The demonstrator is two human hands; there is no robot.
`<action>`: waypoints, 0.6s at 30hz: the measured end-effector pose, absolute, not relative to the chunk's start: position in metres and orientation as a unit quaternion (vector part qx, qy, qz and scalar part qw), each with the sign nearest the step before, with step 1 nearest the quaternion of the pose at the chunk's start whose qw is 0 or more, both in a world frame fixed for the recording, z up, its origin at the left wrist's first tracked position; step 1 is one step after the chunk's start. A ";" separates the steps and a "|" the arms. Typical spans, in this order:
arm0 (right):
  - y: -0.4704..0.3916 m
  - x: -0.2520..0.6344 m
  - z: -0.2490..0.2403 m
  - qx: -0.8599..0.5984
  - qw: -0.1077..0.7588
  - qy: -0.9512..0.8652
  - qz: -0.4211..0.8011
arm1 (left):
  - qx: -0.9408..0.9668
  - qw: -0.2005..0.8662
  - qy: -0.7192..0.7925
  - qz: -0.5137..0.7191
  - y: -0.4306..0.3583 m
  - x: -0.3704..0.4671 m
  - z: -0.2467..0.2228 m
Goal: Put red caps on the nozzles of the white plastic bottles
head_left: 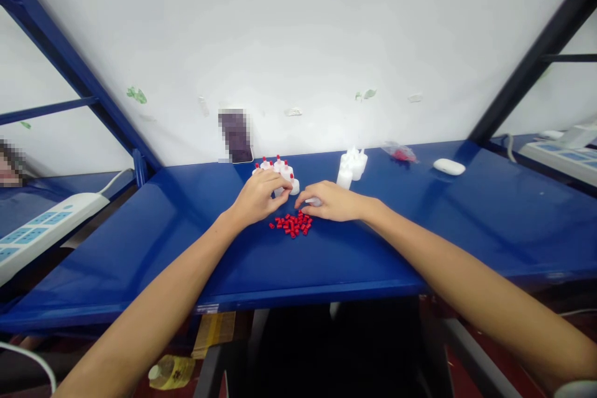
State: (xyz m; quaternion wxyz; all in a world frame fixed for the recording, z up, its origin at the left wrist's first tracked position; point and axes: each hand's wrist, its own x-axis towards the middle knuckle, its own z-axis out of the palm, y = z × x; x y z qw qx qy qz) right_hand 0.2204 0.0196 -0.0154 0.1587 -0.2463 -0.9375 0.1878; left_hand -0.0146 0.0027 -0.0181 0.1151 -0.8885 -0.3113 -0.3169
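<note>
My left hand (263,194) is curled with thumb and fingertips drawn together against a small white bottle with a red cap (295,187). Several more red-capped white bottles (278,165) stand behind that hand, partly covered by it. My right hand (333,200) is closed around a small white piece with a narrow tip (314,201); the rest of it is hidden in the fingers. Its fingertips reach down to the back edge of a loose pile of small red caps (293,224). Whether they pinch one of the caps cannot be made out.
White bottles without red caps (353,166) stand behind my right hand. Farther right are a clear plastic bag with red contents (400,152) and a white oval case (449,166). A phone (237,137) leans on the wall. A power strip (44,227) lies left of the blue table (153,242).
</note>
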 end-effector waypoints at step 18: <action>0.017 0.204 -0.022 -0.315 0.339 -0.817 0.343 | -0.881 0.172 -0.290 -0.332 -0.006 -0.010 -0.012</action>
